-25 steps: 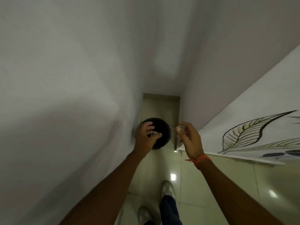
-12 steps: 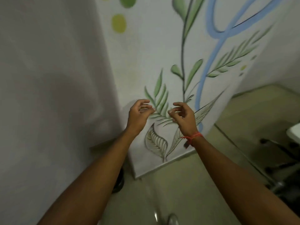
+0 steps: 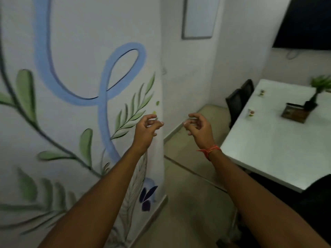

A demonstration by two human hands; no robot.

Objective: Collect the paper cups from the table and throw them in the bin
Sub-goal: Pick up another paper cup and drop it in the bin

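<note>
Both bare forearms reach forward at chest height, the hands apart from each other and empty. The left hand (image 3: 147, 127) hangs with fingers loosely curled and half open, in front of the edge of a white wall panel painted with a blue looping ribbon and green leafy stems (image 3: 86, 86). The right hand (image 3: 198, 127), with a red thread band (image 3: 209, 150) at the wrist, is likewise slack — fingers bent inward, nothing between them.

To the right stands a white rectangular table (image 3: 265, 149). On it, near its far left side, sit small white paper cups with printed spots: one (image 3: 251, 113) close to the left edge and another (image 3: 261, 92) farther back; both are too small to make out in detail. A brown box-like holder (image 3: 295, 112) and a small green potted plant (image 3: 320, 86) stand farther right. Black chairs (image 3: 239, 100) sit tucked at the table's far corner. The bin is out of view.
</note>
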